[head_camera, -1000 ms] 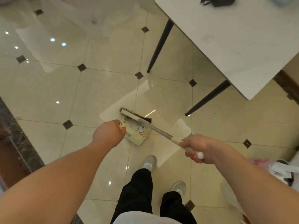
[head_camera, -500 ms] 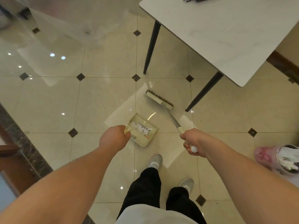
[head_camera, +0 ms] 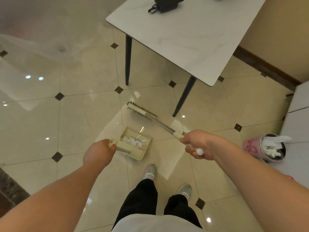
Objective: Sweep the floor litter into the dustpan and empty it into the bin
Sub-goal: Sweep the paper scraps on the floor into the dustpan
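My left hand (head_camera: 98, 152) grips the handle of a cream dustpan (head_camera: 143, 151) held just in front of my feet. White paper scraps (head_camera: 135, 141) lie inside the pan. My right hand (head_camera: 199, 144) grips the white end of the broom handle (head_camera: 164, 127). The broom head (head_camera: 142, 111) with dark bristles sits beyond the pan, near a table leg, apart from the pan. A small pink bin (head_camera: 265, 147) lined with a white bag stands on the floor at the right, beside my right forearm.
A white marble-top table (head_camera: 192, 41) on black legs (head_camera: 184, 96) stands ahead to the right, with a black pouch (head_camera: 167, 4) on it. A white cabinet (head_camera: 299, 101) is at the far right. Glossy beige tiles spread to the left. My shoes (head_camera: 149, 171) are below the dustpan.
The broom head has swung away from the dustpan toward the table leg. The view has turned right, bringing the pink bin further into sight. The scraps now lie in the pan.
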A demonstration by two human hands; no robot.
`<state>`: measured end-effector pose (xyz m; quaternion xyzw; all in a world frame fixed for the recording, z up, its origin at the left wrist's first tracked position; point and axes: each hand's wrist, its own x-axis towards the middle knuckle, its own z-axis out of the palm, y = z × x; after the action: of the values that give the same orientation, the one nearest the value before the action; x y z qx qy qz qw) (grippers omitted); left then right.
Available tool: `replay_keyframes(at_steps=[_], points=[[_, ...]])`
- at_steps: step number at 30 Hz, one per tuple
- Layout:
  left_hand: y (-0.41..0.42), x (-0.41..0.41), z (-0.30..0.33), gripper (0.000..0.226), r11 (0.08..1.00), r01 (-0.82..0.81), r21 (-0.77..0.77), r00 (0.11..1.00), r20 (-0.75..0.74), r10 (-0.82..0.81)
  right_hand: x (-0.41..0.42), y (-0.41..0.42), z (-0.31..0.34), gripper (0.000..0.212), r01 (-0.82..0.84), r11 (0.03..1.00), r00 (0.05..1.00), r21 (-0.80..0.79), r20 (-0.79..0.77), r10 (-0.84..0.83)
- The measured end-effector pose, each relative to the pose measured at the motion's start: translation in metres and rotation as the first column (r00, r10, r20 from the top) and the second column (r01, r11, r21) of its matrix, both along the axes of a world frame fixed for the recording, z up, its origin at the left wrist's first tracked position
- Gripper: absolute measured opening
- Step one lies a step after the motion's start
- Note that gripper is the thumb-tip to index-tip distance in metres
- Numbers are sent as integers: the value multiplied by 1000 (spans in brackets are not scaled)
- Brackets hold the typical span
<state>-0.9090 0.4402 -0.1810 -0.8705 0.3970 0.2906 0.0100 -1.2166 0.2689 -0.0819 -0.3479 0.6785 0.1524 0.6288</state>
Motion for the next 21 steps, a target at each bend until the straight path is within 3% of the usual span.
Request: replay_keyframes(at_steps=[6,12,17,21], points=[[40,18,5,25,992,-126,11,992,20,126,93,2,-20,17,-206,974,978,-90,-53,202],[73,34,-1,22,963,-266,48,964,36,265,160,17,-56,10,-337,941,933,-27,-143,330],[91,47,-6,25,955,-288,78,958,29,286,156,41,-60,9,-529,842,822,102,-186,539],[92,49,1,26,949,-308,68,951,6,308,120,9,-27,23,-455,883,881,111,-88,465]])
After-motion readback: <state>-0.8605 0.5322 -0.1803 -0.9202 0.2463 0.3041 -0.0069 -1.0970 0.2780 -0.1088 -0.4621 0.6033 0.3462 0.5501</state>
